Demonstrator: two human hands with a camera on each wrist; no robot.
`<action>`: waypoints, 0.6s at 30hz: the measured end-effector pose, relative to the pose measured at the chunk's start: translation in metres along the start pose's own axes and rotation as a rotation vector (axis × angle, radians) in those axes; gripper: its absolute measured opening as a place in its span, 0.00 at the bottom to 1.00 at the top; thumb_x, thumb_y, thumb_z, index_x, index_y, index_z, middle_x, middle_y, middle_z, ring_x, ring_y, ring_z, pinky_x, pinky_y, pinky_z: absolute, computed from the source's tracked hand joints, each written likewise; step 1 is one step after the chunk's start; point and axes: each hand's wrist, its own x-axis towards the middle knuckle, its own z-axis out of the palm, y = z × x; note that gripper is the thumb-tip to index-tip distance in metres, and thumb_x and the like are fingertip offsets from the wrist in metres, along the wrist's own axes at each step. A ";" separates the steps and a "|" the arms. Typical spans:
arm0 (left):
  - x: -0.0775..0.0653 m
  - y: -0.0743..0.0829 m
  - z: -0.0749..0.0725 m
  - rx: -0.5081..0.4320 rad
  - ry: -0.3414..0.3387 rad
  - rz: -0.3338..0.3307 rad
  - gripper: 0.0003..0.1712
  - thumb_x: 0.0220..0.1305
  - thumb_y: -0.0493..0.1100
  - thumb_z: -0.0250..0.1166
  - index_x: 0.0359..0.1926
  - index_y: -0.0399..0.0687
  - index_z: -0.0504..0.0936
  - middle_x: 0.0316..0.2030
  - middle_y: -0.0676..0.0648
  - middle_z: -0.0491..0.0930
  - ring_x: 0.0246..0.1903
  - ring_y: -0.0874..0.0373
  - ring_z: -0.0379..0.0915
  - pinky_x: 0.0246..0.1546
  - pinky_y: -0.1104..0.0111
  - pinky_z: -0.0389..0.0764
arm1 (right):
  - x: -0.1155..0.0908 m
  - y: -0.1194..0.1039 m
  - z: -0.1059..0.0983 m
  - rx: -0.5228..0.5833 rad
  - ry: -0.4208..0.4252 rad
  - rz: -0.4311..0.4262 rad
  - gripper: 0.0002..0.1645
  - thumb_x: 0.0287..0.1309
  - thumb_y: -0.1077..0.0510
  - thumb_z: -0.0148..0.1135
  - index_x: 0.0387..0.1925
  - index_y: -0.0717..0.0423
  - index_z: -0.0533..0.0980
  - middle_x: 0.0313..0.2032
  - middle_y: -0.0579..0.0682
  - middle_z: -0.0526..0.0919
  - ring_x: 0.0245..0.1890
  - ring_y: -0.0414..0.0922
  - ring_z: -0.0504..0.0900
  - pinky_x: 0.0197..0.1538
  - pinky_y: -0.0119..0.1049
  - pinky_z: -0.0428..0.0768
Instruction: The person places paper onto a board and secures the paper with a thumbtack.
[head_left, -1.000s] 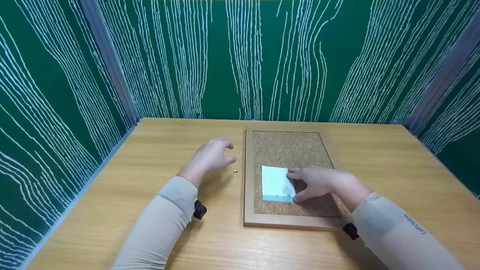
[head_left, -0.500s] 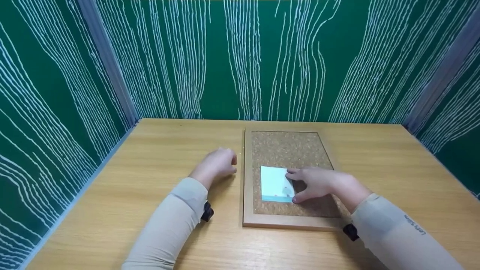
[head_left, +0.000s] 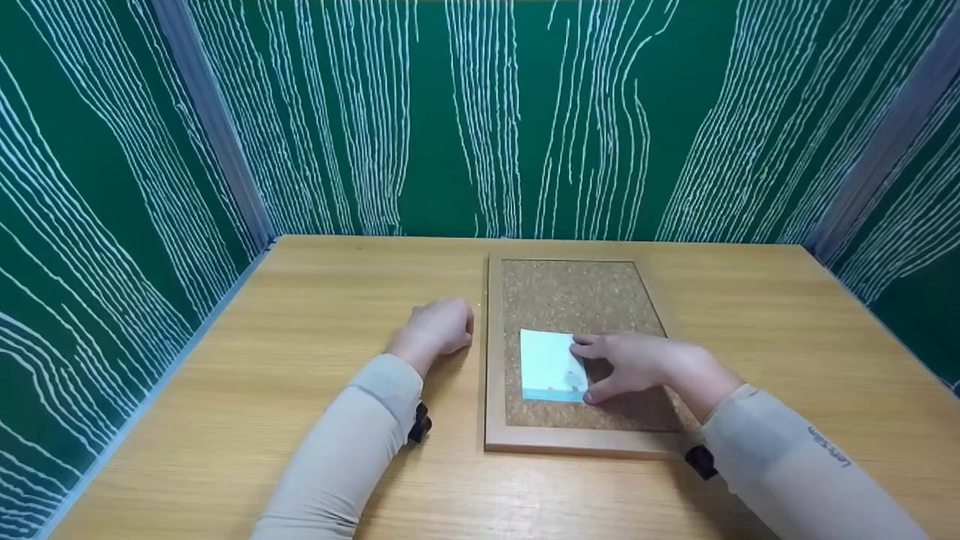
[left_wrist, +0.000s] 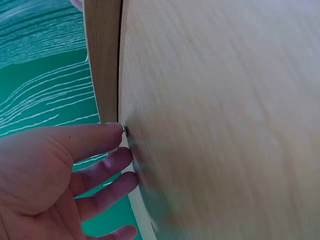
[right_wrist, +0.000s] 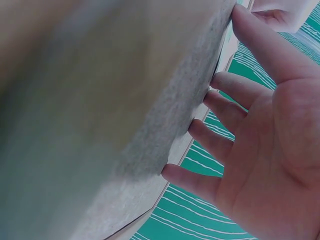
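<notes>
The left hand point(head_left: 441, 326) is low over the table just left of the framed cork board point(head_left: 570, 292), its fingers bent downward. In the left wrist view, a tiny silver pin point(left_wrist: 125, 130) shows at the thumb tip against the wood; the fingertips pinch it, though the index finger is largely hidden. A pale sheet of note paper point(head_left: 546, 364) with a blue lower strip and a small picture lies on the lower part of the cork. Along its right edge the right hand point(head_left: 637, 364) presses with spread fingers and thumb. Its fingertips point(right_wrist: 197, 125) touch the cork surface in the right wrist view.
The wooden table point(head_left: 315, 300) extends around the board on all sides. Green wall panels point(head_left: 435, 150) with white wavy lines stand behind and at both sides, joined by grey posts point(head_left: 214, 120). A dark wrist camera point(head_left: 420, 424) sits under the left cuff.
The left hand came right and toward the person, its fingers closing over the small silver pin that lay on the table. The right hand and the paper stayed in place.
</notes>
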 end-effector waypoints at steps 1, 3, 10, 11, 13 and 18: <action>0.000 0.000 0.000 0.001 0.001 -0.002 0.06 0.63 0.39 0.67 0.30 0.52 0.88 0.31 0.53 0.83 0.37 0.51 0.77 0.53 0.44 0.75 | 0.000 0.000 0.000 -0.002 -0.001 -0.001 0.52 0.57 0.34 0.71 0.76 0.50 0.64 0.77 0.54 0.57 0.74 0.65 0.57 0.70 0.63 0.58; 0.001 0.001 0.000 0.010 0.001 -0.005 0.07 0.63 0.38 0.66 0.29 0.52 0.87 0.30 0.52 0.83 0.38 0.51 0.76 0.52 0.44 0.74 | 0.000 0.000 -0.001 0.002 -0.005 0.008 0.52 0.57 0.34 0.71 0.76 0.49 0.64 0.78 0.53 0.57 0.74 0.65 0.57 0.70 0.63 0.57; 0.002 0.000 -0.001 -0.060 0.002 -0.024 0.06 0.68 0.40 0.64 0.34 0.50 0.86 0.31 0.51 0.81 0.37 0.51 0.76 0.52 0.52 0.77 | -0.001 0.001 -0.002 0.006 -0.009 0.025 0.53 0.56 0.33 0.71 0.77 0.48 0.63 0.78 0.53 0.56 0.75 0.65 0.55 0.70 0.64 0.56; 0.002 -0.001 -0.001 -0.081 0.008 -0.025 0.06 0.69 0.40 0.64 0.35 0.49 0.86 0.31 0.50 0.81 0.36 0.51 0.76 0.50 0.55 0.78 | -0.001 0.001 -0.001 0.002 -0.008 0.023 0.53 0.56 0.33 0.71 0.77 0.48 0.63 0.78 0.53 0.56 0.74 0.65 0.55 0.70 0.65 0.56; 0.001 -0.001 -0.002 -0.119 0.025 -0.022 0.06 0.70 0.41 0.64 0.36 0.48 0.86 0.31 0.49 0.80 0.35 0.51 0.76 0.45 0.59 0.80 | -0.001 0.002 -0.001 -0.004 -0.005 0.022 0.53 0.56 0.33 0.71 0.77 0.47 0.63 0.78 0.53 0.56 0.74 0.66 0.55 0.70 0.65 0.55; 0.000 -0.003 -0.008 -0.219 0.070 -0.021 0.07 0.71 0.42 0.62 0.34 0.49 0.83 0.28 0.48 0.78 0.30 0.53 0.76 0.32 0.63 0.78 | -0.001 0.003 0.000 -0.017 0.009 0.016 0.53 0.56 0.32 0.70 0.76 0.47 0.63 0.78 0.53 0.56 0.75 0.66 0.54 0.70 0.67 0.54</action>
